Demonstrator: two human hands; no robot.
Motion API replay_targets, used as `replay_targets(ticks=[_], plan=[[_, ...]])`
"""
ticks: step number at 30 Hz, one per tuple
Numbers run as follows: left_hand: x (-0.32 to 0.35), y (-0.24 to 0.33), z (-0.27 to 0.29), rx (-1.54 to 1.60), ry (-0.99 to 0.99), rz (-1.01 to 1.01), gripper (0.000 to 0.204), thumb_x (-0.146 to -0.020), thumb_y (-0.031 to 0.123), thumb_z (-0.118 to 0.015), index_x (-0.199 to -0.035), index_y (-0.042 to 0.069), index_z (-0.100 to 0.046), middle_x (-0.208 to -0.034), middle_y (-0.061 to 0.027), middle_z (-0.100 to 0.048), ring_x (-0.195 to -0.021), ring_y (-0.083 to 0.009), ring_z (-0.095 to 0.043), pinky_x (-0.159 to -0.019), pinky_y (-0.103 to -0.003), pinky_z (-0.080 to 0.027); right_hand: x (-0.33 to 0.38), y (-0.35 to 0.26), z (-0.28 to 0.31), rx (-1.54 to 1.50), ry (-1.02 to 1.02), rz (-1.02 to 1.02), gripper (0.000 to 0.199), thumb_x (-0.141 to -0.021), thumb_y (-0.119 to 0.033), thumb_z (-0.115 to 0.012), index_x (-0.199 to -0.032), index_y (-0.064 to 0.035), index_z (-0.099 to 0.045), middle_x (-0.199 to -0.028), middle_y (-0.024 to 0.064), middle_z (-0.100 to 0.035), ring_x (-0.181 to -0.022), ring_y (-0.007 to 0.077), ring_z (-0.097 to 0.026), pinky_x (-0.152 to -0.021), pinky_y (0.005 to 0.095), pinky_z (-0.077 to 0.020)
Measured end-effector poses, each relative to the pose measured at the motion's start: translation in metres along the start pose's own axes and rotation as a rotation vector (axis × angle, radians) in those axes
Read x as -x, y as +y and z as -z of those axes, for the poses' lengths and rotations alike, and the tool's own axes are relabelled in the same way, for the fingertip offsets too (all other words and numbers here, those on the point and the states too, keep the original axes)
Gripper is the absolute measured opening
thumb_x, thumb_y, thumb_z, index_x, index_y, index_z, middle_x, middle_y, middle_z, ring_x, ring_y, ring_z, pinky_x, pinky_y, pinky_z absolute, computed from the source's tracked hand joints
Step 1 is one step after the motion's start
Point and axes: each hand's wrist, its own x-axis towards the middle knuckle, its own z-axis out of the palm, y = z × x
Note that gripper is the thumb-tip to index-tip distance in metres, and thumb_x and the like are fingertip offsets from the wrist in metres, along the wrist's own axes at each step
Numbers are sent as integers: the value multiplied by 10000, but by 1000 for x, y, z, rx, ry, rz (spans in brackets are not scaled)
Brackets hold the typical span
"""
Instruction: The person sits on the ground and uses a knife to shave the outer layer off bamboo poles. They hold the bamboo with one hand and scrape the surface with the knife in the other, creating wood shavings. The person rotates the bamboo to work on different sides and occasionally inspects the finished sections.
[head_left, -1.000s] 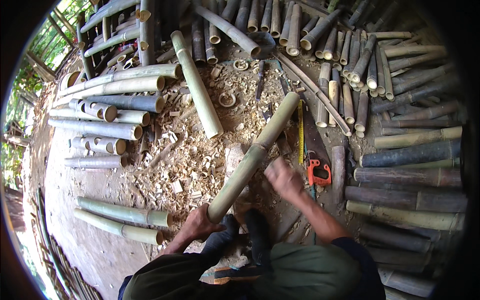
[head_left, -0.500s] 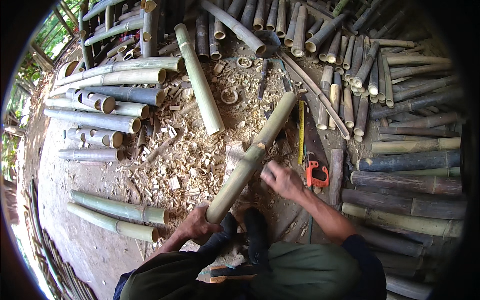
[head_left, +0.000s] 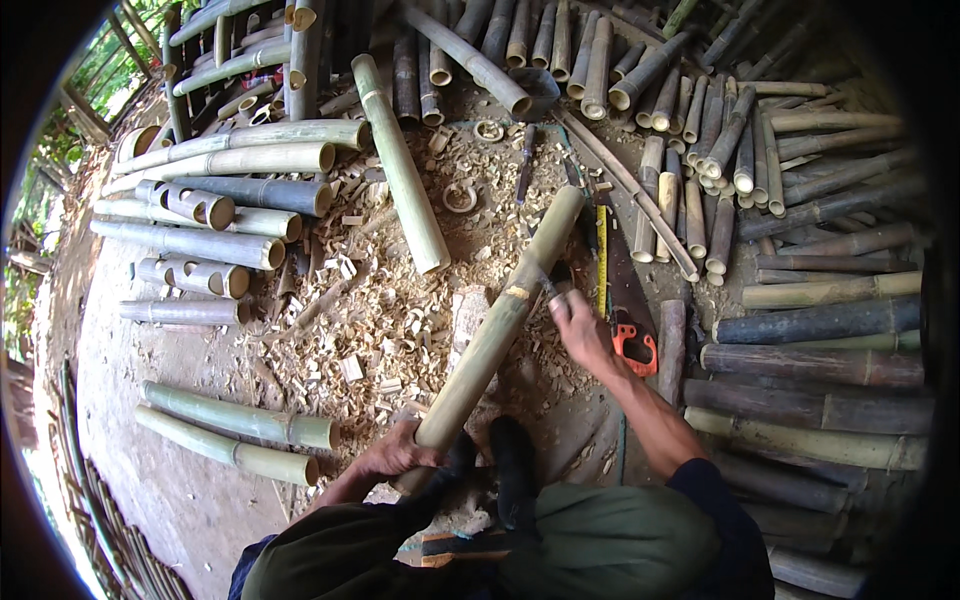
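Observation:
A long green bamboo pole (head_left: 475, 370) slants from my lap side up to the right, with a pale, trimmed ring at its node. My left hand (head_left: 392, 450) is closed around its near end. My right hand (head_left: 582, 332) is closed on a dark blade-like tool (head_left: 547, 285), smeared by motion, its exact kind unclear. The tool is beside the node, at the pole's right side. Under the middle of the pole stands a pale wooden block (head_left: 470, 308).
Pale shavings and chips (head_left: 370, 320) cover the ground ahead. An orange-handled saw (head_left: 635, 350) and a yellow measuring tape (head_left: 602, 260) lie to the right. A cut bamboo pole (head_left: 402, 165) lies ahead; stacked dark poles (head_left: 815, 365) line the right, more poles (head_left: 190, 245) the left.
My right hand has moved away from me and slightly right along the pole, bringing the tool to the node. My left hand still grips the near end, and the pole has barely shifted.

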Motion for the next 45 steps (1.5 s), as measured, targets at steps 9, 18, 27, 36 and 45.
replay_targets(ticks=[9,18,27,36,45], plan=[[-1,-30,-2,353,-111,87,838,-839,185,-920,-1470,-87,-439,-1213,-167,-734,-1101,-246,-747,-976,-363,-614,7,-1,-1,0,-4,63,426,-1095,-505,-555,-1139,-81,-542,-768,224,-711,-701,466,-722,-609,562,-570],[3,-46,-2,319,-36,227,889,-736,352,-968,-1409,-72,-571,-1216,-167,-704,-1080,-258,-688,-973,-407,-563,16,-40,7,27,-185,24,431,-1110,-488,-528,-1139,-59,-553,-809,266,-716,-737,490,-718,-619,572,-569],[0,-29,-13,636,-116,230,724,-765,293,-924,-1332,-41,-624,-1085,-129,-736,-1001,-241,-710,-917,-392,-579,23,-40,4,-39,-130,75,395,-1091,-447,-584,-1077,-53,-561,-811,275,-720,-749,505,-713,-656,599,-565],[2,-33,-30,775,-285,171,753,-794,282,-866,-1406,-8,-537,-1041,-111,-727,-912,-223,-716,-827,-365,-596,-3,17,-5,-2,4,36,454,-1116,-487,-517,-1125,-34,-556,-785,240,-696,-766,460,-726,-666,567,-579],[1,-49,-23,860,-341,176,708,-805,310,-844,-1376,3,-562,-1032,-95,-713,-906,-212,-706,-820,-345,-594,16,-62,3,-3,-169,122,407,-1079,-462,-594,-1112,-61,-530,-796,256,-709,-782,522,-707,-660,603,-561]])
